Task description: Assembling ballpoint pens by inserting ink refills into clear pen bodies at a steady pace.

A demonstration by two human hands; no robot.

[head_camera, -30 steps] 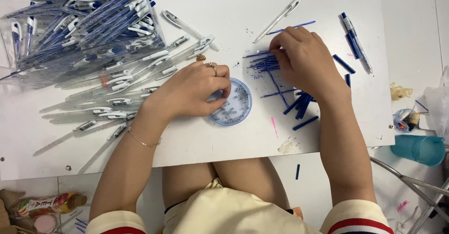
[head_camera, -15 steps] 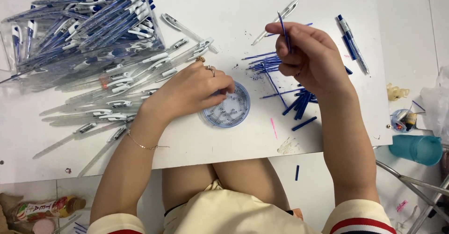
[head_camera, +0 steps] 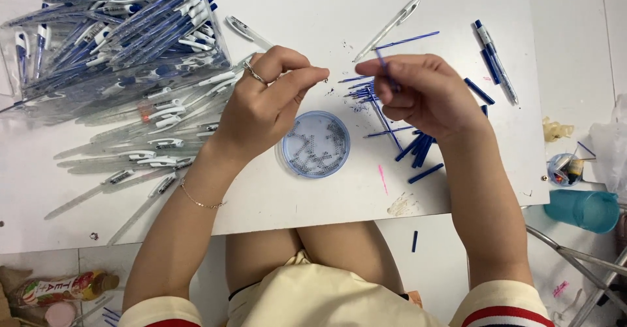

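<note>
My left hand [head_camera: 264,108] hovers above a round blue dish [head_camera: 316,145] of small metal springs, its thumb and forefinger pinched on a tiny spring near its fingertips. My right hand [head_camera: 424,95] is raised just to the right, holding a thin blue ink refill [head_camera: 382,65] upright between its fingers. The two hands' fingertips nearly meet over the white table [head_camera: 313,13]. More blue refills [head_camera: 366,88] lie beneath my right hand, with short blue pen parts [head_camera: 418,149] beside them.
A big heap of clear and blue pen barrels [head_camera: 124,46] fills the table's left side. Loose pens [head_camera: 496,62] lie at the far right, one clear barrel [head_camera: 388,28] at the top middle. A teal cup [head_camera: 583,210] and a small tub stand off the right edge.
My left hand rose from the dish with a spring pinched. My right hand lifted a refill off the pile and brought it toward the left hand.
</note>
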